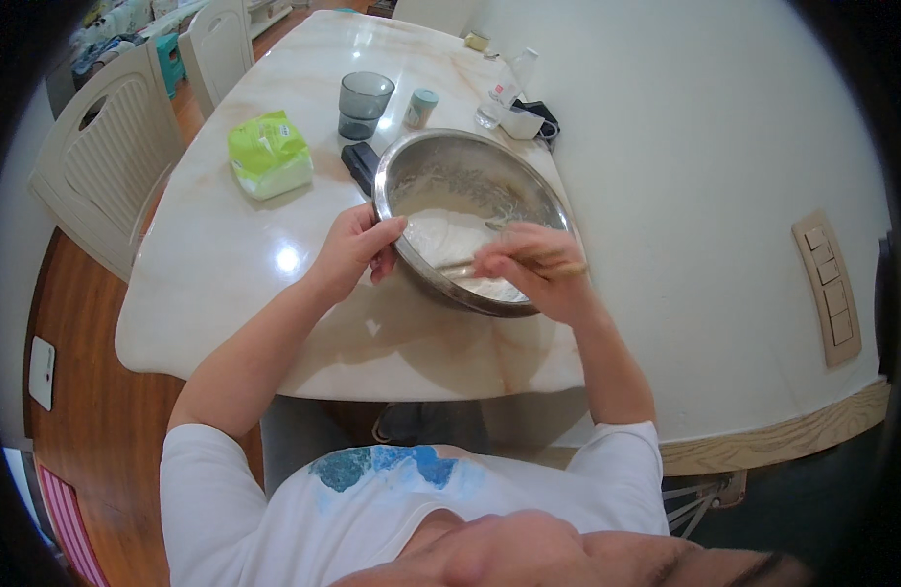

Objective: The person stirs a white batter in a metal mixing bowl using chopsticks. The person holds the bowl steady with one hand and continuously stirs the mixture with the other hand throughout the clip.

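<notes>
A stainless steel mixing bowl (421, 167) stands at the table's right side, tipped towards me. White, wet-looking dough or batter (443, 233) lies inside it, and smears cling to the far inner wall. My left hand (356, 246) grips the bowl's left rim, thumb over the edge and fingers outside. Over the bowl's near right side, my right hand (535, 265) is closed around wooden sticks (568, 268), apparently chopsticks. This hand is slightly blurred, and it hides part of the contents and the sticks' lower ends.
On the marble-look table (201, 293) are a green-and-white packet (270, 155), a grey tumbler (364, 106), a small canister (421, 108), a black object (360, 167) and a clear bottle (520, 73). A wall (685, 220) borders the right side; white chairs (112, 158) stand left.
</notes>
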{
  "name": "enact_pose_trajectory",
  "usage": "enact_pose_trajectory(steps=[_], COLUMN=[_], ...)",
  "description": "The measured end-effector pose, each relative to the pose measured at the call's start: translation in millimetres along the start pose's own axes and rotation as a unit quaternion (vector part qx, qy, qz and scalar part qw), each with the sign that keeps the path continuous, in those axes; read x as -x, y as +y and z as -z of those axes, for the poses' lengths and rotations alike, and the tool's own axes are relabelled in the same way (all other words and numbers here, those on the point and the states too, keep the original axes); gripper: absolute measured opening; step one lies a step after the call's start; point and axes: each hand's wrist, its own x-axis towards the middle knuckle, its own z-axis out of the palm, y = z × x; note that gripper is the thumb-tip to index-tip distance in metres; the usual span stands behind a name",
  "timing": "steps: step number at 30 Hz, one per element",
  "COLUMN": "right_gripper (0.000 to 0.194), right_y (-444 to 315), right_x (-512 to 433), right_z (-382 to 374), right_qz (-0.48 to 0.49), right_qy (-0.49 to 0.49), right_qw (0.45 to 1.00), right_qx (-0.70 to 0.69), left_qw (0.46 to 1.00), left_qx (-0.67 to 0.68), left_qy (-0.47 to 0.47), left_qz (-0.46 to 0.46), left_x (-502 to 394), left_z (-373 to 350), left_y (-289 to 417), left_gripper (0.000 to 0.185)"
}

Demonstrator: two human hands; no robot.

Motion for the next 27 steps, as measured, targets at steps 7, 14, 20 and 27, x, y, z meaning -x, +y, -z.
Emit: enact_pose_trajectory(steps=[7,14,20,27], right_gripper=[0.015,0.015,0.012,0.009], right_y=[53,72,18,-32], right_x=[-32,-41,-5,25], right_z=[35,28,25,48], right_qz=[-0.001,-0.107,-0.096,-0.097], right_qy=[0.178,0.139,0.002,0.055], right_qw=[0.983,0.984,0.995,0.988], right_qx=[0.037,0.022,-0.032,-0.103], left_qw=[1.000,1.000,1.000,1.000], left_qx=[0.012,0.002,0.011,0.010], left_qy=[-0.005,-0.010,0.000,-0.004], left_qz=[0.001,0.004,0.008,0.000], left_x=[-1,-1,1,0], left_z=[1,1,-1,1], left_y=[-1,0,2,-1], left_gripper=[0.019,0.019,0.021,0.021])
